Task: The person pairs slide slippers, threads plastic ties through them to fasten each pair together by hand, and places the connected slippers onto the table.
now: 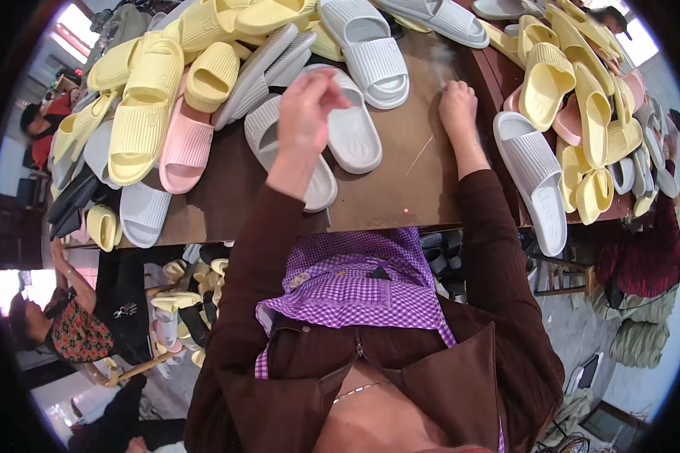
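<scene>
"Grey slippers, two of them, at the middle: where do they lie?"

"On the brown table point(415, 170), near its front edge. The first grey slipper point(263, 127) lies aslant, heel toward the person, its middle covered from view by the left hand point(304, 113) and wrist. The second grey slipper point(357, 140) is just to the right, partly behind the fingers."

"What is that left hand gripping?"

"I cannot tell. It is blurred, fingers loosely bent, and contact with either slipper isn't clear."

"And the right hand?"

"The right hand point(459, 107) is over bare tabletop, well apart from those two, knuckles up and fingers bent narrow. Whether anything is pinched beneath, I cannot tell."

"What lies around them?"

"Just beyond, a third grey slipper point(369, 51). Off to the left, a pink slipper point(187, 151) beside a ribbed yellow slipper point(146, 113). Over on the right, a yellow heap point(545, 84), with a long grey slipper point(533, 181) whose heel juts past the front edge."

"Farther out?"

"A purple checked apron point(355, 294) on the person, brown sleeves, and at lower left a co-worker in a patterned top point(83, 332)."
</scene>
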